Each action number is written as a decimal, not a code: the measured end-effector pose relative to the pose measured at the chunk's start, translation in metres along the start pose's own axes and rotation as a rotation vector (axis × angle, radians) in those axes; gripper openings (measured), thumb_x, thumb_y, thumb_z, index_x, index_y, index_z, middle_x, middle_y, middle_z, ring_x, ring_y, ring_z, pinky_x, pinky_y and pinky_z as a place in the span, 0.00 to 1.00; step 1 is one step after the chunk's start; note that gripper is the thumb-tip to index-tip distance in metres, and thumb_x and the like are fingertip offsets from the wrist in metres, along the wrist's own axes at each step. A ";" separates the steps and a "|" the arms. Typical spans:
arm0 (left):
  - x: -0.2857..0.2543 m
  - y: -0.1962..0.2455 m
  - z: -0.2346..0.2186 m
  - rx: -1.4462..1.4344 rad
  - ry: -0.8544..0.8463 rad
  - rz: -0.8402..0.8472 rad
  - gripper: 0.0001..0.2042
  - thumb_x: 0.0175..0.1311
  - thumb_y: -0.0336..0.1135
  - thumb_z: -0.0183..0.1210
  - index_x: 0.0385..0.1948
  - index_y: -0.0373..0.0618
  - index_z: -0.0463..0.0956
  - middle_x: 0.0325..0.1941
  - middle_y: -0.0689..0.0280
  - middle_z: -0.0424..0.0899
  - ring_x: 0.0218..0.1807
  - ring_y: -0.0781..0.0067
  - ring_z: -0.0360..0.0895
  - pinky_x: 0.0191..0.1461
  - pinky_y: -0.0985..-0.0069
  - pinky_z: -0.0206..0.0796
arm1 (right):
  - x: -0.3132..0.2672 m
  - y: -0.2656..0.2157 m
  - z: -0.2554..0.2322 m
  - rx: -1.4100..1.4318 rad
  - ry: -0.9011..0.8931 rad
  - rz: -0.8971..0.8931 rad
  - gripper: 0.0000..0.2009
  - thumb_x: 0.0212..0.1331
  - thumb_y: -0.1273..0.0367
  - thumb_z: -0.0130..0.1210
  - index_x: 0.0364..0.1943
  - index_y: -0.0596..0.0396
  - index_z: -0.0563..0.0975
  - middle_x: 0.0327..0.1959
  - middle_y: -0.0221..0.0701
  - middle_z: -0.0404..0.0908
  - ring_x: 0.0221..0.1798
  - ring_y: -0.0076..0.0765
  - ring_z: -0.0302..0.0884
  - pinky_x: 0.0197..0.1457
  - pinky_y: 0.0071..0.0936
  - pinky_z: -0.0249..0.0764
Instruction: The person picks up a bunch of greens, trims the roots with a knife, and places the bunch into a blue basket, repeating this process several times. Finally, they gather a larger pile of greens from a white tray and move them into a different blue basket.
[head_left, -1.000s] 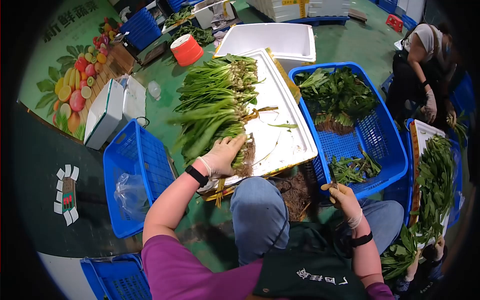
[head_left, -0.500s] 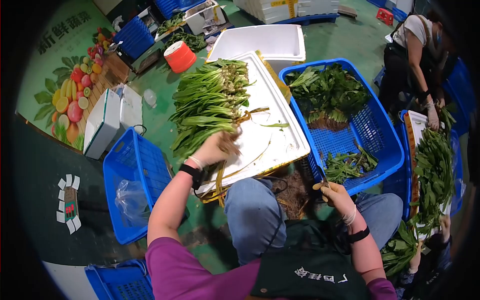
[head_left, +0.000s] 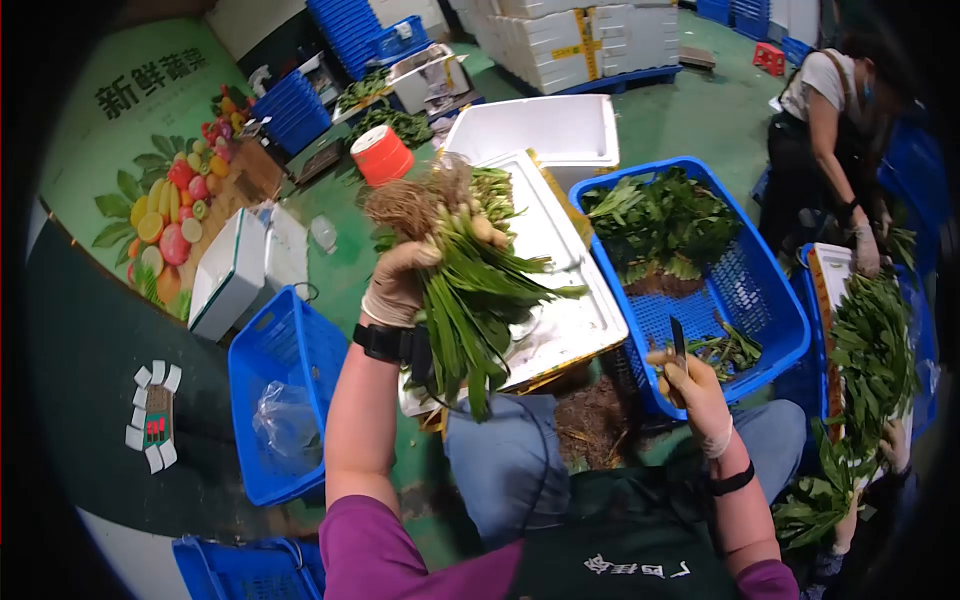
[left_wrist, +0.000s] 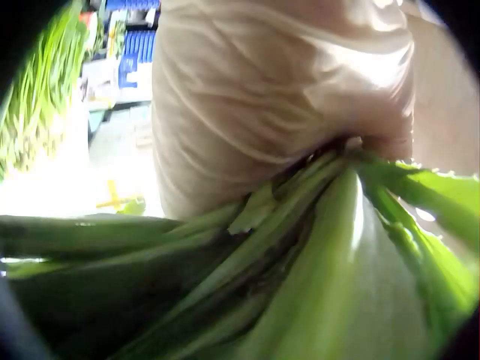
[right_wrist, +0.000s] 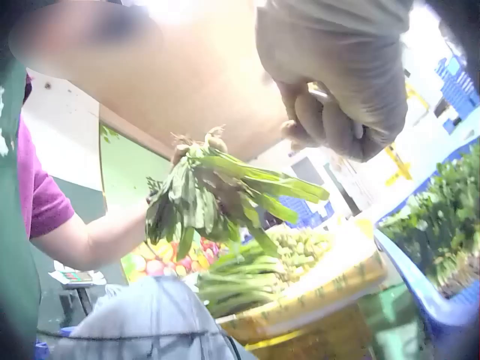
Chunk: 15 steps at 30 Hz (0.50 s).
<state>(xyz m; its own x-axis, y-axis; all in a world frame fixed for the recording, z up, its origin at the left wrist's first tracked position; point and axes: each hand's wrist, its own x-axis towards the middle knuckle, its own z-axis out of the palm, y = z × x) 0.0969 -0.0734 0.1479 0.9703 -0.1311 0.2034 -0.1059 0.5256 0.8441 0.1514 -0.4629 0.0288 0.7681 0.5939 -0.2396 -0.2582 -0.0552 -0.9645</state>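
Observation:
The gloved left hand (head_left: 396, 284) grips a bunch of leafy greens (head_left: 478, 290), raised above the white foam lid (head_left: 590, 300), its brown roots up and its leaves hanging down. In the left wrist view the gloved hand (left_wrist: 277, 97) is closed round the stems, with leaves (left_wrist: 322, 285) spreading below. The gloved right hand (head_left: 697, 392) holds a small dark-bladed knife (head_left: 678, 337), blade upward, near the blue basket's front edge. In the right wrist view its fingers are curled, and the held bunch (right_wrist: 214, 191) hangs beyond. More greens (right_wrist: 247, 277) lie on the foam box.
A blue basket (head_left: 800, 345) with greens stands at the right, an empty-looking white foam box (head_left: 535, 130) behind the lid. Another blue basket (head_left: 240, 400) holding a plastic bag is at the left, a red bucket (head_left: 381, 158) at the back. Another person (head_left: 830, 110) works at the far right.
The left hand has lifted a bunch off the foam lid and turned it roots up. The right hand stays near the basket's edge, the knife blade now pointing up. The head view has shifted.

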 end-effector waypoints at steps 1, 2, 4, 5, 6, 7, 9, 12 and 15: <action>0.011 -0.014 0.012 -0.018 -0.059 0.012 0.30 0.51 0.39 0.63 0.57 0.32 0.71 0.58 0.48 0.78 0.65 0.52 0.74 0.73 0.55 0.63 | 0.000 -0.018 0.003 0.002 0.015 -0.008 0.15 0.71 0.67 0.49 0.53 0.60 0.80 0.29 0.24 0.76 0.29 0.16 0.68 0.34 0.18 0.65; 0.020 -0.028 0.024 -0.012 -0.100 -0.032 0.30 0.51 0.40 0.63 0.56 0.31 0.71 0.57 0.49 0.78 0.63 0.53 0.74 0.72 0.56 0.64 | 0.002 -0.031 0.007 -0.007 0.046 -0.092 0.15 0.70 0.67 0.50 0.53 0.60 0.80 0.31 0.24 0.77 0.31 0.16 0.69 0.36 0.18 0.66; 0.032 -0.072 0.051 -0.142 -0.165 -0.091 0.32 0.51 0.42 0.63 0.59 0.33 0.70 0.57 0.50 0.78 0.63 0.52 0.74 0.70 0.56 0.65 | 0.003 -0.059 0.014 -0.011 0.106 -0.246 0.15 0.69 0.68 0.53 0.54 0.60 0.79 0.35 0.26 0.80 0.36 0.17 0.72 0.40 0.19 0.69; 0.039 -0.095 0.058 -0.208 -0.245 -0.132 0.33 0.52 0.43 0.62 0.60 0.34 0.69 0.57 0.50 0.78 0.63 0.51 0.74 0.70 0.56 0.65 | 0.002 -0.072 0.016 -0.009 0.128 -0.315 0.15 0.68 0.69 0.55 0.55 0.60 0.79 0.38 0.27 0.81 0.38 0.18 0.74 0.43 0.20 0.71; 0.040 -0.117 0.064 -0.241 -0.241 -0.172 0.33 0.52 0.43 0.62 0.61 0.35 0.69 0.58 0.50 0.78 0.63 0.52 0.74 0.70 0.56 0.65 | 0.008 -0.074 0.018 0.037 0.149 -0.394 0.15 0.67 0.70 0.56 0.55 0.61 0.78 0.39 0.27 0.82 0.40 0.19 0.76 0.45 0.21 0.72; 0.039 -0.137 0.069 -0.275 -0.233 -0.216 0.33 0.53 0.44 0.61 0.61 0.35 0.68 0.58 0.50 0.78 0.63 0.52 0.74 0.70 0.56 0.65 | 0.013 -0.072 0.018 0.083 0.168 -0.471 0.15 0.66 0.71 0.57 0.55 0.61 0.78 0.40 0.27 0.82 0.42 0.20 0.78 0.46 0.22 0.73; 0.035 -0.176 0.070 -0.471 -0.215 -0.360 0.33 0.55 0.42 0.59 0.64 0.35 0.66 0.60 0.51 0.78 0.63 0.53 0.75 0.71 0.56 0.65 | 0.013 -0.065 0.014 -0.019 0.209 -0.423 0.14 0.62 0.71 0.63 0.51 0.59 0.79 0.37 0.29 0.82 0.39 0.24 0.81 0.43 0.23 0.76; 0.028 -0.213 0.073 -0.611 -0.095 -0.312 0.29 0.59 0.34 0.55 0.65 0.32 0.66 0.63 0.51 0.77 0.63 0.54 0.76 0.72 0.56 0.64 | 0.003 -0.045 0.014 -0.463 0.400 -0.492 0.15 0.57 0.65 0.67 0.45 0.56 0.81 0.36 0.36 0.82 0.37 0.35 0.82 0.42 0.28 0.77; 0.023 -0.237 0.064 -0.592 -0.059 -0.448 0.32 0.58 0.32 0.56 0.68 0.34 0.63 0.64 0.51 0.76 0.64 0.56 0.75 0.72 0.57 0.64 | 0.005 -0.031 0.015 -0.447 0.233 -0.259 0.17 0.58 0.61 0.67 0.46 0.57 0.81 0.40 0.39 0.85 0.40 0.38 0.83 0.47 0.31 0.78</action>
<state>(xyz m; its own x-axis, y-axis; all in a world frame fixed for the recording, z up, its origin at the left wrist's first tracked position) 0.1306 -0.2551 -0.0155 0.8777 -0.4759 -0.0569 0.4486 0.7739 0.4470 0.1544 -0.4465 0.0593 0.8957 0.4427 0.0418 0.1899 -0.2957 -0.9362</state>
